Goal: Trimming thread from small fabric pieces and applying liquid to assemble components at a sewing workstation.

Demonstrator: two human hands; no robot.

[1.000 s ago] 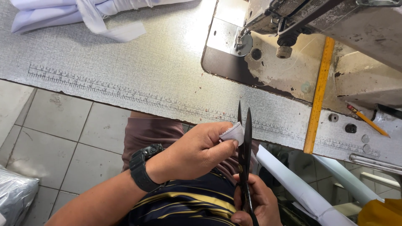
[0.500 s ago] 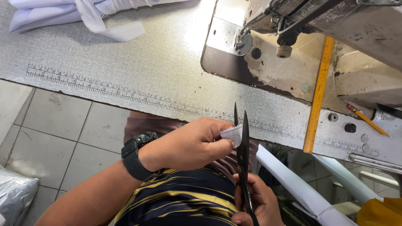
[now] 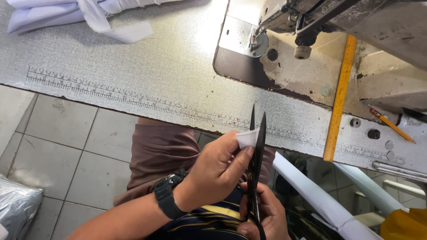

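At the far left a crumpled plastic bag (image 3: 15, 204) lies on the tiled floor (image 3: 66, 146), and above it a heap of pale folded cloth (image 3: 66, 11) sits on the grey worktable (image 3: 133, 66), which has a ruler scale printed along its near edge.

Moving right, the left hand (image 3: 218, 171), with a black watch (image 3: 168, 195) on its wrist, is closed in a pinch on a small white scrap of fabric (image 3: 246, 138), held just in front of the table edge over the person's lap. The scrap looks thin, light and limp (it would fold or slip away if held loosely), so a firm pinch close to the cutting line, as the thumb and forefinger have it now, seems the sound place to hold it; a grip farther back would likely let the cloth bend away from the blades.

Just beside it, the right hand (image 3: 262, 213) is wrapped round the handles of black scissors (image 3: 256, 151), which point upward with blades slightly parted and the scrap touching, perhaps between, them. The scissors look stiff and heavy by comparison.

Further right, a sewing machine (image 3: 356, 26) stands on the table, a yellow ruler (image 3: 340, 98) leans across its base, an orange pencil (image 3: 391, 126) lies near it, and white strips of cloth (image 3: 311, 191) hang below the table.
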